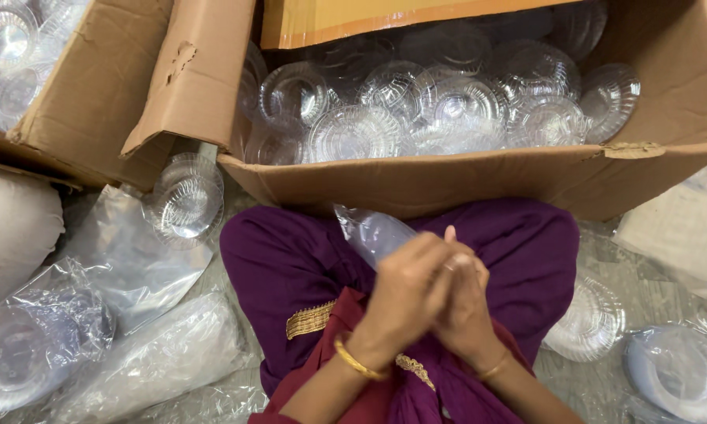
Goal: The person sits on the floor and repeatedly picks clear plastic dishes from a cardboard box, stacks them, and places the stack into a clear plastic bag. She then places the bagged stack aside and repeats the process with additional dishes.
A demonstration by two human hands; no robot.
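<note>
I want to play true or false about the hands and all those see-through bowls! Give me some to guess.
1. Both hands are pressed together around a clear plastic bag. True.
2. The big cardboard box is full of red cups. False: it holds clear plastic bowls.
3. The left hand has a gold bangle at its wrist. True.
4. The right hand is reaching into the box. False: it is against the left hand, over the lap.

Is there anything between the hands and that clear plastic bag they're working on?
Nothing visible. The left hand and right hand are pressed together directly on the clear plastic bag, which sticks out above the fingers, in front of the cardboard box of clear bowls.
</note>
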